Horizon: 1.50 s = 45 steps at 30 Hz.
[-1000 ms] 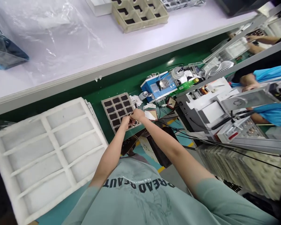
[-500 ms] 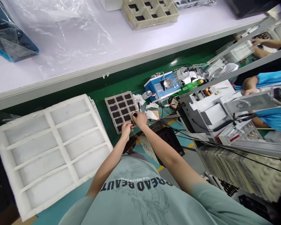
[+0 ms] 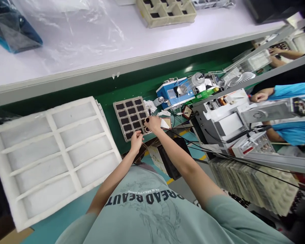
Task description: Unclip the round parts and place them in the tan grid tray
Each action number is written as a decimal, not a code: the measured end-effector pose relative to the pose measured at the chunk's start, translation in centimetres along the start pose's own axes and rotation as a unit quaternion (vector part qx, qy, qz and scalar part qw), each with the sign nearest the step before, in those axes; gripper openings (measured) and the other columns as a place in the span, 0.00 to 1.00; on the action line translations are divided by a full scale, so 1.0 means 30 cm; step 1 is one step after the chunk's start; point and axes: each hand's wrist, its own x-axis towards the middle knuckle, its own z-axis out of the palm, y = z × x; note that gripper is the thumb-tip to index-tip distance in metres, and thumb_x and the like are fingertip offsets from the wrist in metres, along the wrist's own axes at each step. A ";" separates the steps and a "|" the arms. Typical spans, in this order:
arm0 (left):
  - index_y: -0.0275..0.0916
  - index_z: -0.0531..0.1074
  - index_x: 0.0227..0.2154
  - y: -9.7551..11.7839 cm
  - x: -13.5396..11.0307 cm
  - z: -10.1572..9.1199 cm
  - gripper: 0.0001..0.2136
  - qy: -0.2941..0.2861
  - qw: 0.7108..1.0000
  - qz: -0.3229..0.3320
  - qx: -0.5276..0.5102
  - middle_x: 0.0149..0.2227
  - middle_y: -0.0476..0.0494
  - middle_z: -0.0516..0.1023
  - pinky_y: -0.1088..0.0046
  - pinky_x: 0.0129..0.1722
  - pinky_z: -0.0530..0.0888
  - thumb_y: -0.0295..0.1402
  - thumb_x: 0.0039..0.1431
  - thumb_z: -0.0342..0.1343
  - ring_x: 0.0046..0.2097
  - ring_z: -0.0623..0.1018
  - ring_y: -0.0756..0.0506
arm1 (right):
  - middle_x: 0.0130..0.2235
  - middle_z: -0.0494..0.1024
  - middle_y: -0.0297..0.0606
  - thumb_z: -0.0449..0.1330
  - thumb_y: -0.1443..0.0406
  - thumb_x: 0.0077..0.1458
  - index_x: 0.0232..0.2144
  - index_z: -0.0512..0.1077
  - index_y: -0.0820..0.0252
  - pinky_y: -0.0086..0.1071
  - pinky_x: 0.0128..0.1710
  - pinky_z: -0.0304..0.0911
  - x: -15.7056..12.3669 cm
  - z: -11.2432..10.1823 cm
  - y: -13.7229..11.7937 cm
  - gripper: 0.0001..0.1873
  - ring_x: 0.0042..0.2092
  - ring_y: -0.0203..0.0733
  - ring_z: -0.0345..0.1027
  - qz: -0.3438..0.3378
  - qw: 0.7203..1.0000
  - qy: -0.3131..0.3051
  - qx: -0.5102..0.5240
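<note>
Hands (image 3: 136, 141) (image 3: 153, 124) drawn apart since earlier, both near compartmented tray (image 3: 128, 99)

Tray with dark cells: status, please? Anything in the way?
Left hand at tray, grip unclear. Right hand over right side, partly hiding it. Tray flat on bench.

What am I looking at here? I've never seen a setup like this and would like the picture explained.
There is no machine arm: a person works with two bare hands, filmed by a camera worn on the head that looks forward and down. The left hand is at the near edge of a compartment tray; the right hand is at its right side. Something small shows at the right fingertips, too small to identify; what the left holds, I can't tell. The tray lies on a green bench, with a white divided tray to its left and a blue device to its right.
</note>
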 end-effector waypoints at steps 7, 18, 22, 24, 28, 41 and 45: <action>0.37 0.65 0.60 0.044 0.111 0.093 0.24 -0.015 0.998 -0.053 0.015 0.38 0.40 0.78 0.75 0.24 0.67 0.28 0.60 0.55 0.26 0.72 0.50 | 0.47 0.78 0.58 0.60 0.61 0.57 0.42 0.79 0.67 0.46 0.53 0.52 -0.002 -0.037 0.024 0.17 0.55 0.59 0.61 -0.117 0.981 -0.050 -0.144; 0.38 0.72 0.42 -0.087 -0.178 -0.029 0.11 -0.080 0.992 -0.055 -0.079 0.33 0.46 0.74 0.78 0.22 0.65 0.28 0.54 0.59 0.26 0.73 0.52 | 0.47 0.78 0.59 0.62 0.63 0.55 0.40 0.79 0.68 0.47 0.55 0.50 0.011 0.014 -0.014 0.14 0.55 0.60 0.61 -0.125 0.977 -0.054 -0.164; 0.38 0.72 0.38 -0.104 -0.230 -0.061 0.09 -0.117 0.988 -0.074 -0.062 0.32 0.46 0.74 0.77 0.23 0.66 0.27 0.53 0.60 0.26 0.73 0.51 | 0.45 0.79 0.58 0.61 0.61 0.55 0.41 0.79 0.68 0.47 0.55 0.51 0.003 0.029 -0.005 0.17 0.55 0.61 0.62 -0.081 0.988 -0.049 -0.122; 0.38 0.73 0.37 -0.093 -0.235 -0.070 0.08 -0.127 0.988 -0.073 -0.052 0.32 0.45 0.74 0.77 0.24 0.66 0.28 0.53 0.60 0.26 0.73 0.50 | 0.43 0.80 0.55 0.59 0.59 0.56 0.41 0.79 0.65 0.46 0.54 0.53 -0.006 0.042 -0.001 0.17 0.55 0.60 0.64 -0.046 0.994 -0.048 -0.089; 0.38 0.74 0.36 -0.064 -0.231 -0.081 0.07 -0.132 0.988 -0.069 -0.045 0.33 0.43 0.75 0.76 0.24 0.66 0.28 0.53 0.60 0.28 0.74 0.49 | 0.43 0.80 0.49 0.56 0.55 0.60 0.44 0.78 0.60 0.43 0.51 0.57 -0.037 0.080 -0.006 0.19 0.53 0.58 0.66 0.025 0.999 -0.026 -0.010; 0.39 0.71 0.31 -0.018 -0.141 -0.093 0.03 -0.003 0.930 -0.151 -0.334 0.25 0.50 0.67 0.70 0.40 0.75 0.30 0.58 0.53 0.32 0.74 0.50 | 0.54 0.76 0.51 0.47 0.57 0.66 0.61 0.66 0.65 0.38 0.50 0.66 -0.354 0.071 0.022 0.28 0.51 0.48 0.71 -0.034 0.956 0.062 0.283; 0.38 0.70 0.31 0.046 -0.144 -0.042 0.04 -0.046 0.938 -0.090 -0.330 0.32 0.46 0.75 0.70 0.42 0.75 0.33 0.58 0.57 0.36 0.76 0.49 | 0.51 0.78 0.44 0.56 0.57 0.61 0.55 0.73 0.55 0.42 0.53 0.66 -0.525 0.031 0.031 0.21 0.51 0.47 0.71 -0.126 0.923 0.091 0.351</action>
